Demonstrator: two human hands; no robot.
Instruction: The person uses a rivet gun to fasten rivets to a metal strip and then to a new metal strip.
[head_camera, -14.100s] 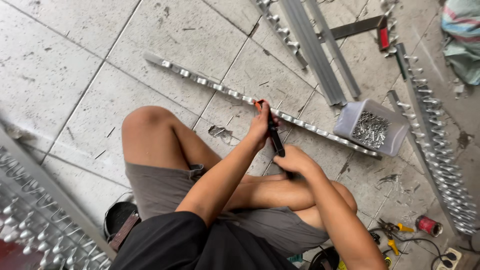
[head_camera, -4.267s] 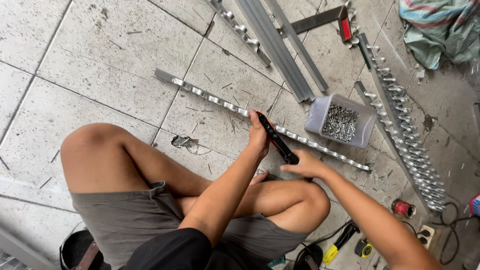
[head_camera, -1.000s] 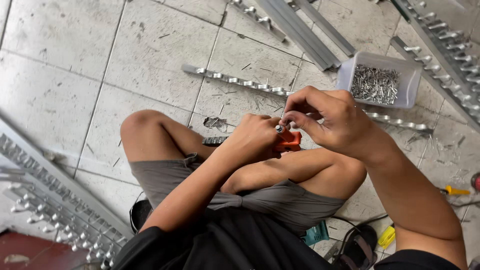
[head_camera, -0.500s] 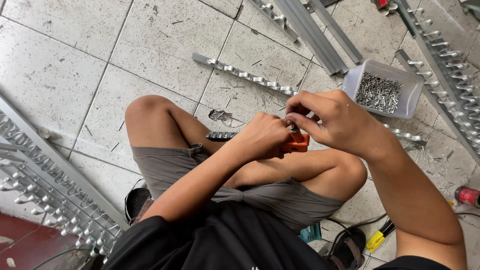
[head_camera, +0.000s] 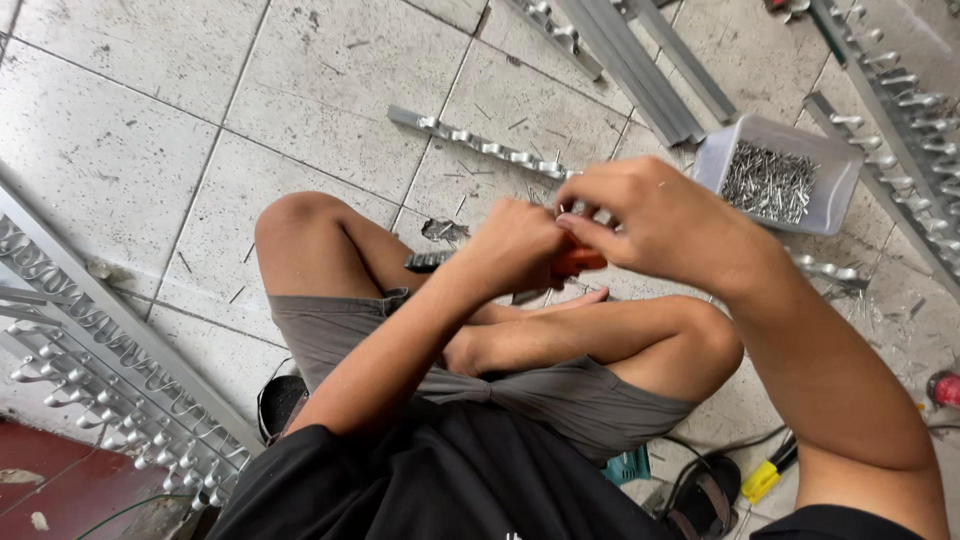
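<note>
A: What can you actually make out in your hands?

B: Not much of it. Your left hand is wrapped tight around a tool with an orange handle, and only a short orange stretch shows between your two hands. A dark ribbed end sticks out past your left fist toward 9 o'clock.

A: So which way does the tool lie?

B: Its long axis runs roughly 9 to 3 o'clock, just above your folded legs, near the middle of the view. The working end is hidden behind your fingers.

A: And your right hand?

B: Your right hand has its fingertips pressed together at the tool's upper edge, pinching something too small to identify.

A: Anything behind the hands?

B: The metal strip with clips runs from 10 o'clock toward them and is covered there. The clear tray of nails sits at 2 o'clock.
</note>
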